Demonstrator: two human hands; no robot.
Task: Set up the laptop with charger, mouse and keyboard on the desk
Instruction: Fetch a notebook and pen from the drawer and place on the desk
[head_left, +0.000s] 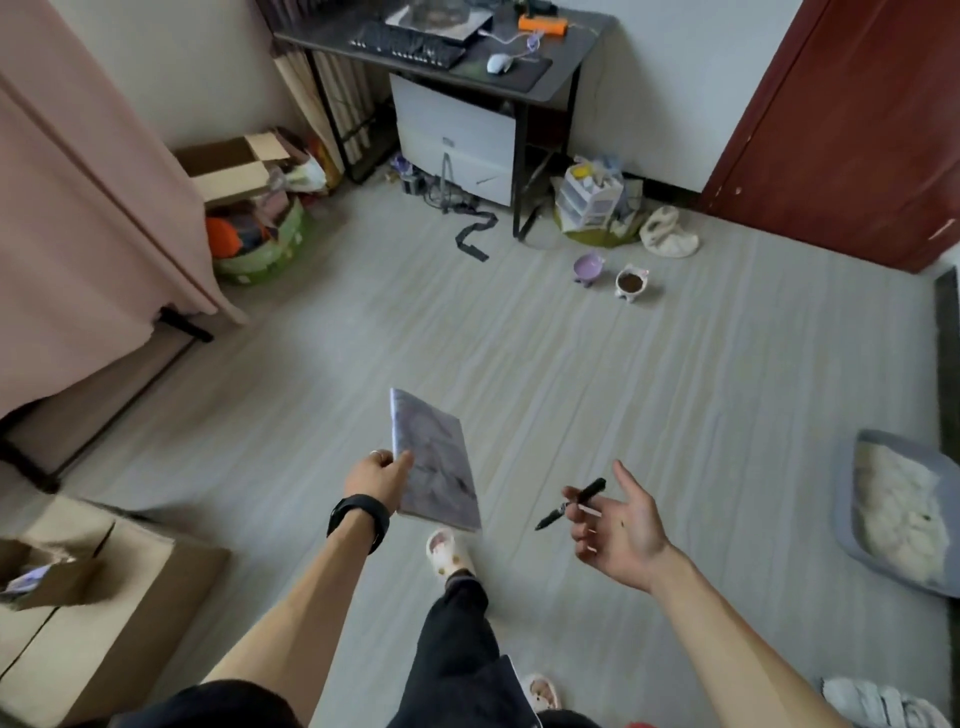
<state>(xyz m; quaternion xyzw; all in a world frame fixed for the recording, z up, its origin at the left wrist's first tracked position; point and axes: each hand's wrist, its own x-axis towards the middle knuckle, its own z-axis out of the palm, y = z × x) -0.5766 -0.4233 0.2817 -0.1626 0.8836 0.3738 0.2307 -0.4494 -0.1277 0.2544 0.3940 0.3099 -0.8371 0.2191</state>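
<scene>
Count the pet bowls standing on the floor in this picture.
2. A purple bowl stands in front of the desk, near its right legs. A white bowl holding brown food stands just right of it. Others may be hidden behind the clutter.

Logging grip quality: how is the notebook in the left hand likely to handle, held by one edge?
Probably light: the left hand pinches the notebook by one edge alone. It juts out flat without sagging, so likely fairly stiff.

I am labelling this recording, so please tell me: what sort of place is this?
Probably a room in a home, partly a study: a desk with keyboard and mouse stands at the wall, and two pet bowls sit on the floor near a wooden door.
</scene>
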